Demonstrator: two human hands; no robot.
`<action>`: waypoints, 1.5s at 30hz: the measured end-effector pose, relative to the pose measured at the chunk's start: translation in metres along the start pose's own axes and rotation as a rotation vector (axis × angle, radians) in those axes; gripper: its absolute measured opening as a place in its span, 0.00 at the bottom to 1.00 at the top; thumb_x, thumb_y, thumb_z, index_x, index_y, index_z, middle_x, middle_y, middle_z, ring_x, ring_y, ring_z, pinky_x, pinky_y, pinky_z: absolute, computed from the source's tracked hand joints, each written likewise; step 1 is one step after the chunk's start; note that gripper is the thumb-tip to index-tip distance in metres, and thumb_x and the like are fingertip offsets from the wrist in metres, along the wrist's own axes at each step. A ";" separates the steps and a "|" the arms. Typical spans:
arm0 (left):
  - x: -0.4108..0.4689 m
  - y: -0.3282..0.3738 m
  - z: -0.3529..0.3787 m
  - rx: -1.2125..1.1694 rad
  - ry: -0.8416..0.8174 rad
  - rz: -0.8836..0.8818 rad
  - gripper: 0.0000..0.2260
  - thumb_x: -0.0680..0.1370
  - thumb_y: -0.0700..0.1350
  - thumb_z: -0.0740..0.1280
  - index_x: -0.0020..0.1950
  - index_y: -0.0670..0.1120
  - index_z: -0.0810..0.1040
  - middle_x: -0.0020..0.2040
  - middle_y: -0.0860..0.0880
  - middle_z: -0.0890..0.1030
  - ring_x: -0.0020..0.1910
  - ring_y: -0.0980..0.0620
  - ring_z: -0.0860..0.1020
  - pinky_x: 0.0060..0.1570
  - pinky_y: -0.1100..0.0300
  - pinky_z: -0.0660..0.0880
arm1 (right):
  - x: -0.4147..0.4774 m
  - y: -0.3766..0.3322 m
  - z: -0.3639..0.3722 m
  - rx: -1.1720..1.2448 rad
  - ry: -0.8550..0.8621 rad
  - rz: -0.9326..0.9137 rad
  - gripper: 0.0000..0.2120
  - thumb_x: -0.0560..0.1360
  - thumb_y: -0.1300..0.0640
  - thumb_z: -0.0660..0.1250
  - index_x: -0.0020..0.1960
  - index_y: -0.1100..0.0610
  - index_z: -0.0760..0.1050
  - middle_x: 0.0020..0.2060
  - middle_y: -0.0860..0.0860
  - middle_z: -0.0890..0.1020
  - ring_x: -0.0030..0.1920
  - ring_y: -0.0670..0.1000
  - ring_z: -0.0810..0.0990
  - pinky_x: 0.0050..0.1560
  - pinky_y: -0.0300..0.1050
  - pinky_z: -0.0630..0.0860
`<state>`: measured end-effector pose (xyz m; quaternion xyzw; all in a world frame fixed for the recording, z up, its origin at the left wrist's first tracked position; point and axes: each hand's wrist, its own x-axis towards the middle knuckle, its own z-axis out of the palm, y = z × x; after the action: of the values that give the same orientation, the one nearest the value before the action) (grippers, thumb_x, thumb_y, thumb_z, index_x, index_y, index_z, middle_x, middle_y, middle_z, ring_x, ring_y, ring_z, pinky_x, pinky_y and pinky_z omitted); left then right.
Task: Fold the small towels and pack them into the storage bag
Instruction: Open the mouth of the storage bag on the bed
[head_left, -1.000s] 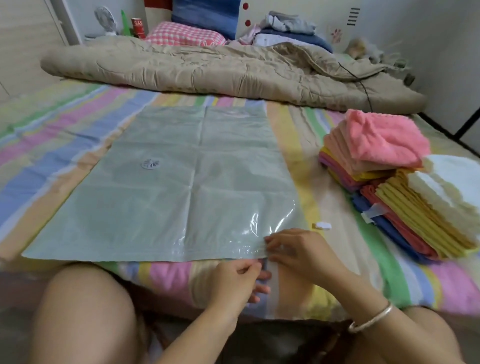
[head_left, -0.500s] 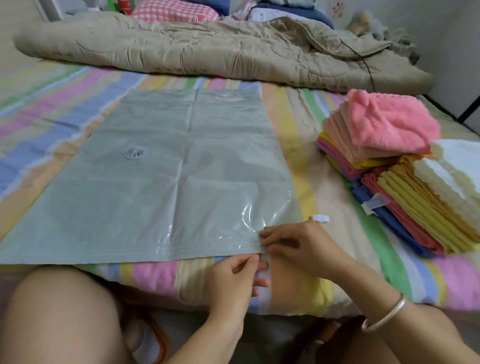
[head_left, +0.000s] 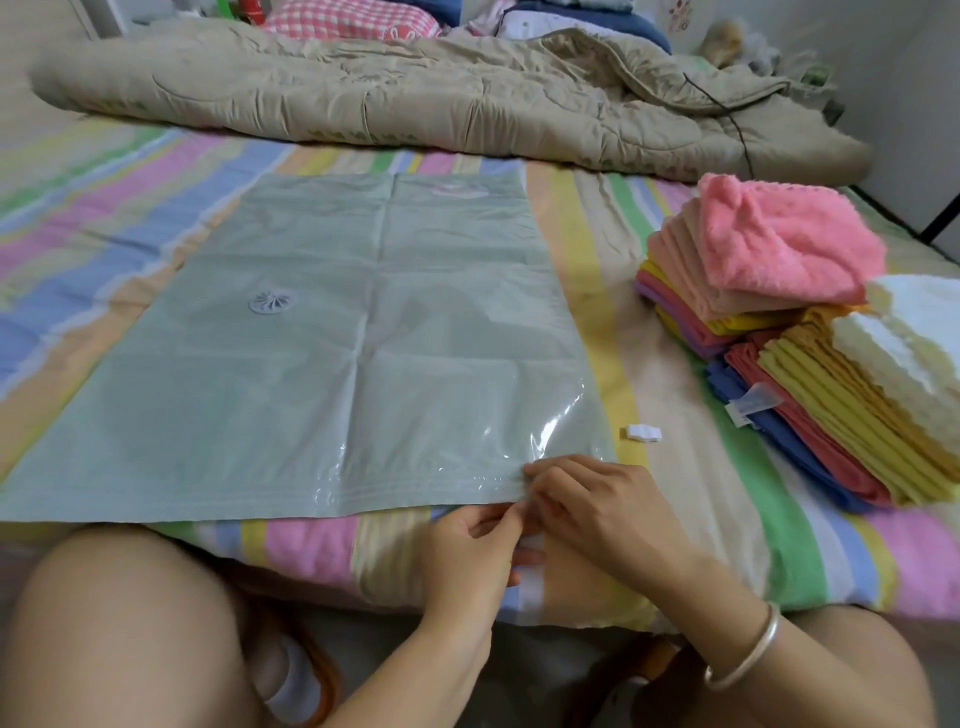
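Observation:
A flat, pale green plastic storage bag (head_left: 322, 364) with a round valve (head_left: 272, 301) lies on the striped bed. My left hand (head_left: 467, 556) and my right hand (head_left: 597, 509) both pinch the bag's near right corner along its zip edge. Two piles of folded small towels sit on the right: a pink-topped pile (head_left: 769, 249) and a pile of yellow, red, blue and white ones (head_left: 852, 395). A small white clip (head_left: 644, 432) lies on the sheet between the bag and the towels.
A rumpled beige quilt (head_left: 415, 93) stretches across the far side of the bed, with pillows and clothes behind it. A black cable (head_left: 737, 124) crosses the quilt on the right. My knees are at the bed's near edge.
The camera has tilted slightly. Both hands stay at the bag's near right corner, the fingers shifting a little along the edge.

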<state>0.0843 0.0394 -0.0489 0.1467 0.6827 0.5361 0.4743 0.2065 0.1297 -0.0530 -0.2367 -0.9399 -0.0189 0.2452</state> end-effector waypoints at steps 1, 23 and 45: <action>0.001 0.001 0.002 -0.001 0.005 -0.001 0.05 0.75 0.44 0.70 0.40 0.46 0.83 0.34 0.49 0.85 0.31 0.52 0.83 0.27 0.63 0.72 | 0.000 -0.001 0.000 0.004 0.003 0.019 0.07 0.75 0.57 0.62 0.39 0.55 0.75 0.44 0.46 0.84 0.43 0.48 0.83 0.28 0.44 0.75; 0.004 -0.014 0.023 0.040 0.225 0.138 0.12 0.75 0.45 0.68 0.31 0.45 0.81 0.30 0.50 0.83 0.34 0.49 0.81 0.43 0.47 0.80 | 0.002 -0.001 0.008 -0.145 -0.078 -0.093 0.02 0.69 0.59 0.70 0.42 0.56 0.80 0.36 0.49 0.82 0.34 0.50 0.82 0.25 0.44 0.73; 0.008 0.012 -0.006 0.107 0.019 0.016 0.13 0.78 0.47 0.65 0.39 0.41 0.81 0.31 0.48 0.84 0.24 0.52 0.79 0.25 0.61 0.75 | 0.009 0.001 -0.003 -0.029 0.014 0.113 0.08 0.74 0.55 0.60 0.43 0.53 0.78 0.33 0.47 0.78 0.29 0.51 0.77 0.23 0.45 0.71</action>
<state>0.0715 0.0464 -0.0423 0.1722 0.7136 0.5039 0.4552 0.2011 0.1340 -0.0459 -0.2930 -0.9229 -0.0205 0.2491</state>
